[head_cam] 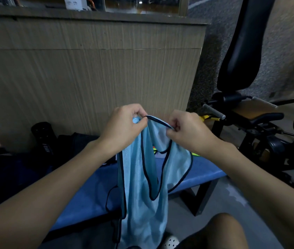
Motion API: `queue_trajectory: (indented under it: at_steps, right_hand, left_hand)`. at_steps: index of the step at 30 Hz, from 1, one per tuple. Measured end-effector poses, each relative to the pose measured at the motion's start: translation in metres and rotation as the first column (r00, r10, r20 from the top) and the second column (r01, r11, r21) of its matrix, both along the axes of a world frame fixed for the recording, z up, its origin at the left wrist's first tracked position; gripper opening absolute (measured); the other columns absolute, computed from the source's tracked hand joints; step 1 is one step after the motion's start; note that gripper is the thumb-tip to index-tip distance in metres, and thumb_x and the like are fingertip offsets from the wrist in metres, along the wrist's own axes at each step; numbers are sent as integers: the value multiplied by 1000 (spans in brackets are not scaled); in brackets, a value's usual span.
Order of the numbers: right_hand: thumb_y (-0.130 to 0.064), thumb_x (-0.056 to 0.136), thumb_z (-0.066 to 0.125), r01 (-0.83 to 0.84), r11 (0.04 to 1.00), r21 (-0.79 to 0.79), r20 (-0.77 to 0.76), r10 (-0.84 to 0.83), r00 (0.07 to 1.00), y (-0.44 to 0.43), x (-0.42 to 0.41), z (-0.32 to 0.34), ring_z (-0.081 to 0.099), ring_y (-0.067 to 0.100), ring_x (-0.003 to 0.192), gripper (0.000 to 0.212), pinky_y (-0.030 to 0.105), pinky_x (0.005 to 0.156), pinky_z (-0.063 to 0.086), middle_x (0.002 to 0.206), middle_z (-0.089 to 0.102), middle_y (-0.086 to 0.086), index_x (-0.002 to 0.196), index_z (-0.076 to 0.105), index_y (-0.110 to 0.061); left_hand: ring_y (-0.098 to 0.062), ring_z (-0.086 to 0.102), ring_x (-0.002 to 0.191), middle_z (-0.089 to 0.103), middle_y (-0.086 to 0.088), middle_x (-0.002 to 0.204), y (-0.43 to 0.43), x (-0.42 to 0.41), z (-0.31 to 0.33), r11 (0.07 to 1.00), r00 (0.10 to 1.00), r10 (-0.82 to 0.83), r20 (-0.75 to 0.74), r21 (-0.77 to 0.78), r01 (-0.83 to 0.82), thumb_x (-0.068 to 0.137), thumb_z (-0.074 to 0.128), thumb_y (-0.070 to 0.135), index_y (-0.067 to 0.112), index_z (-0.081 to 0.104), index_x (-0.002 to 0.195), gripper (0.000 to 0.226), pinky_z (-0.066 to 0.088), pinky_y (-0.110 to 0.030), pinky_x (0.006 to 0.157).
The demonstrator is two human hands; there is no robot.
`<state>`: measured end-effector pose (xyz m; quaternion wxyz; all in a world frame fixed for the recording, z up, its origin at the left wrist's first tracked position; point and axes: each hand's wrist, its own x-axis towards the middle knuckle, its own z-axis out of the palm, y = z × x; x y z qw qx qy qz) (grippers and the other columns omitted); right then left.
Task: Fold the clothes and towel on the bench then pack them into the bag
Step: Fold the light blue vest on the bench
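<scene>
Bare knee beside hanging light-blue mesh vest with dark trim; left hand, right hand both pinch its top strap. Risk: slack mesh twists, hem misses blue padded bench.

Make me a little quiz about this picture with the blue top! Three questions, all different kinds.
1. True or false: the light blue vest lies flat on the blue bench.
2. Pick one. How many hands pinch the vest's top edge? A: one. B: both. C: none.
3. Fill the gap: the thin trim along the vest's edges is ____ (light or dark).

Key
1. False. It hangs down in front of the bench.
2. B. The left hand and the right hand each pinch the top edge.
3. Dark.
</scene>
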<state>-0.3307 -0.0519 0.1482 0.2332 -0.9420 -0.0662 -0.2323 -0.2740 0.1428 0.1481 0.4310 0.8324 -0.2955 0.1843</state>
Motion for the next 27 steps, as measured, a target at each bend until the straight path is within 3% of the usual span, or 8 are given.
queue_trajectory:
  at_steps: [3,6,9,12,16,19,25,27]
  right_hand:
    - [-36,84,75,-248,918,311,-170,310,935,4,-4,-4,47,7,60,38,30,59,43,66,54,-1,71,53,-8]
    - [-52,93,56,-164,786,597,-125,293,948,6,1,-18,48,18,69,50,41,65,44,74,52,8,75,54,-5]
    - [-32,100,54,-49,765,642,-281,295,913,2,2,-31,55,22,81,23,42,75,48,90,62,12,101,57,-9]
    - [-29,99,55,-31,730,682,-442,445,779,4,-8,-39,66,18,82,30,33,74,55,98,69,11,128,51,-22]
    - [-14,97,60,-37,639,768,-333,448,829,5,-4,-44,68,30,87,18,43,82,54,99,71,22,112,65,-7]
    - [-3,93,63,-24,608,794,-244,354,903,1,-2,-40,57,22,71,13,33,67,47,79,64,13,81,66,-8]
    - [-6,95,61,-60,605,794,-50,163,985,-8,2,-27,49,14,69,15,29,65,39,73,56,4,82,58,-12]
    - [-8,96,60,-89,622,778,-9,154,988,-8,1,-24,44,18,70,13,34,64,36,74,52,7,83,55,-11]
  left_hand:
    - [-4,67,77,71,12,78,-1,1,2,999,999,-25,-30,-35,24,87,70,15,19,73,81,8,55,-31,75]
    - [-3,67,75,72,11,77,0,2,5,994,992,-88,-86,-70,82,88,72,14,18,74,81,9,52,-25,71]
    - [-4,68,75,74,10,78,1,2,8,988,984,-133,-115,-98,122,88,72,11,17,75,80,10,51,-19,71]
    - [-3,69,76,75,9,79,1,2,10,983,976,-167,-138,-106,153,86,73,7,15,76,80,10,52,-20,72]
    - [-9,72,82,76,4,83,2,3,11,980,973,-182,-145,-107,167,86,73,5,10,76,83,7,56,-25,80]
    - [-7,71,82,76,4,84,5,3,10,980,968,-188,-168,-93,174,86,74,8,10,77,84,4,54,-19,79]
    - [-22,70,79,75,-12,88,16,7,6,980,942,-197,-272,-85,180,89,73,21,20,77,89,5,57,-37,83]
    - [-18,57,61,67,-14,67,14,5,3,968,909,-251,-332,-102,229,85,76,39,25,76,98,20,58,-38,71]
